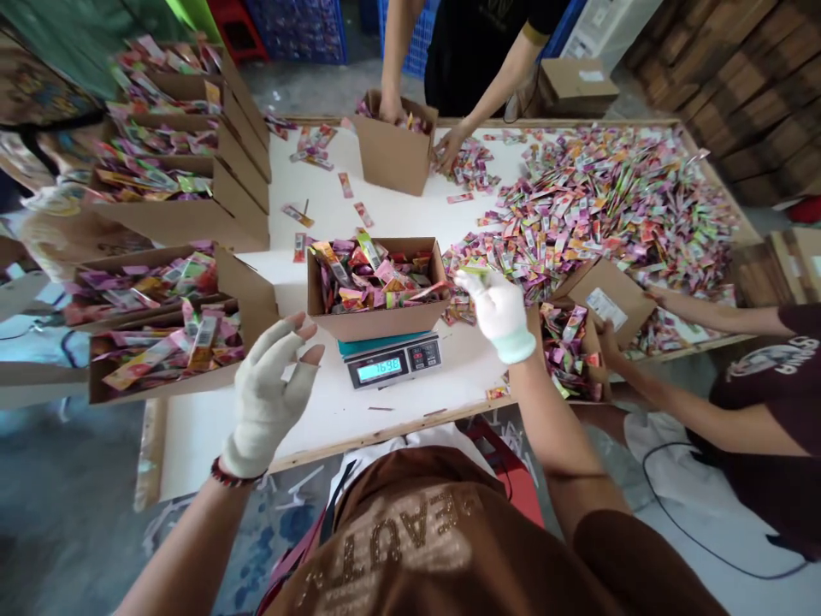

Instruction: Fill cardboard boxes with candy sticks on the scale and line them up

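A cardboard box filled with small colourful stick packets sits on the platform of a digital scale, whose blue display is lit. My left hand, in a white glove with bare fingertips, hangs open with spread fingers left of the scale, touching nothing. To the right of the box, my right hand, also gloved, is at the edge of the packet pile. Its fingers are closed at the tips, where a green packet shows, slightly blurred.
A large packet pile covers the table's right side. Filled cartons stand in rows at left. Across the table, a co-worker's hands handle a box. At right, another person holds a carton beside a filled box.
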`<state>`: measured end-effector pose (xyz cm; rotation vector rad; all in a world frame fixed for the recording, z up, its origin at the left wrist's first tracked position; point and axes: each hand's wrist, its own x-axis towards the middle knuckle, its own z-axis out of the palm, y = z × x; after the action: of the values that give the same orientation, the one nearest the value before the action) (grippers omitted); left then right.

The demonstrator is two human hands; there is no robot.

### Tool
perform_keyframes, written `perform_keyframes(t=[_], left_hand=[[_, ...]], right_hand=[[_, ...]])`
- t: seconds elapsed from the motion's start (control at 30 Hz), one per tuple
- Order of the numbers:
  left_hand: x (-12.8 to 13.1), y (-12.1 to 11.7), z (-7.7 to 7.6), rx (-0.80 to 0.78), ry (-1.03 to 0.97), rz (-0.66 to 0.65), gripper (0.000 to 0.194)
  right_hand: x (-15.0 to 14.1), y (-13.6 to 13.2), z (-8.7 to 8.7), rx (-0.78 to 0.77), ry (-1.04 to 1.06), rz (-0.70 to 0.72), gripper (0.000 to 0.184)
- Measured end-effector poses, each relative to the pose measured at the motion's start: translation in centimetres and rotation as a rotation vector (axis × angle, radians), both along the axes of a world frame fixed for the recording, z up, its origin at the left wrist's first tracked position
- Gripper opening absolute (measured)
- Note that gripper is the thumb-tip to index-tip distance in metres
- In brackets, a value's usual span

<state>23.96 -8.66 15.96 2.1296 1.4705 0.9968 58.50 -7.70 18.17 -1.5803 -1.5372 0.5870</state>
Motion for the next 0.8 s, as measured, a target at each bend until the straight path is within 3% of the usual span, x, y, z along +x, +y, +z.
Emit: perform_keyframes(t=[0.13,0.23,0.33,0.47,0.6,0.8], left_hand=[[3.0,4.4,2.5,0.094,0.079,-0.133,0.057],[5.2,6.9,5.1,0.174,0.107,-0.213,0.057],[6.2,7.6,6.5,0.220,0.126,-0.227,0.053],[6.6,7.0,5.5,0.168,0.106,-0.249,0.051],[6.6,6.5,3.9,0.073,0.087,-0.299,0.050],[5.7,5.7,4.5,0.074,0.098,-0.186,0.053]], right_hand=[[5.0,-3.6,-1.9,0.007,0.016,-0.198,0.028],[7.5,-5.8,-2.7,-0.014,0.044,-0.300,0.026],[8.0,-7.4,-2.5,-0.007,0.075,-0.350,0.025],[7.9,-9.4,-1.4,0.030,0.052,-0.402,0.023],[8.6,-10.8,-0.2,0.035,-0.058,-0.435,0.035],[8.1,-10.7,1.4,0.054,-0.089,-0.343,0.037]])
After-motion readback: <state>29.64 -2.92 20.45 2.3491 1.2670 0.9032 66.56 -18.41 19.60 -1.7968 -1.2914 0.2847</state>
